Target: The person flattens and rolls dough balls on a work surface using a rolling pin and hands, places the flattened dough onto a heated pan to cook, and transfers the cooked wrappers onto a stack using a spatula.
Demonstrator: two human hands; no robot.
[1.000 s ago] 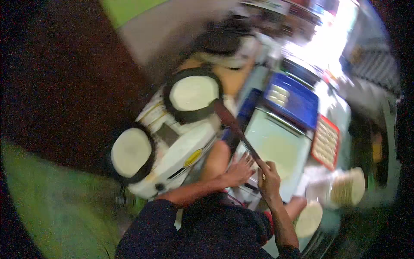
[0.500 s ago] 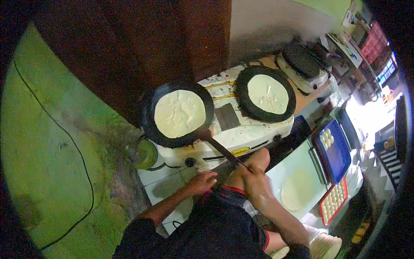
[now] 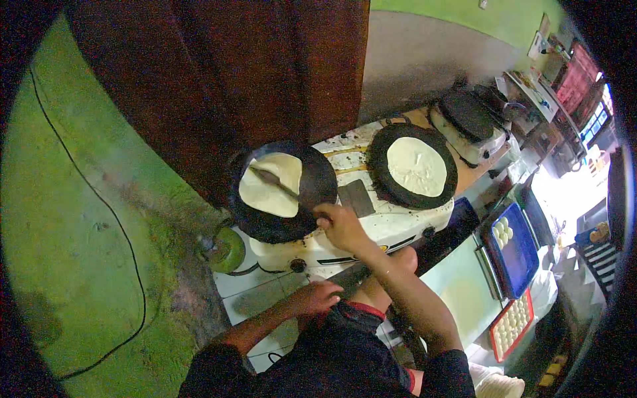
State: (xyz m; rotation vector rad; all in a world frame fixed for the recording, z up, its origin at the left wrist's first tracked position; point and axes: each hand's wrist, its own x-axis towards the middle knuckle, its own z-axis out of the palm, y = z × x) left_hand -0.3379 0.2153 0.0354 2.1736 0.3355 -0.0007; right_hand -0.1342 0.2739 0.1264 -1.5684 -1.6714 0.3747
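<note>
My right hand grips the handle of a dark, flat spatula over the left pan. Its blade lies across a thin, pale flatbread, whose outline looks uneven; whether the blade is over or under it I cannot tell. The flatbread is on a round black pan at the left end of the white stove. A second round flatbread lies on the right-hand black pan. Low by my knee, my left hand rests with its fingers extended, holding nothing visible.
A dark rectangular plate lies on the stove between the pans. A green gas cylinder stands at left. To the right are a pale board, a blue tray and a red-rimmed tray of dough balls. Stacked flatbreads sit below.
My right hand has moved up and left from beside my knee to the left pan. The spatula now reaches across the flatbread, which has changed outline. My left hand stays by the knee.
</note>
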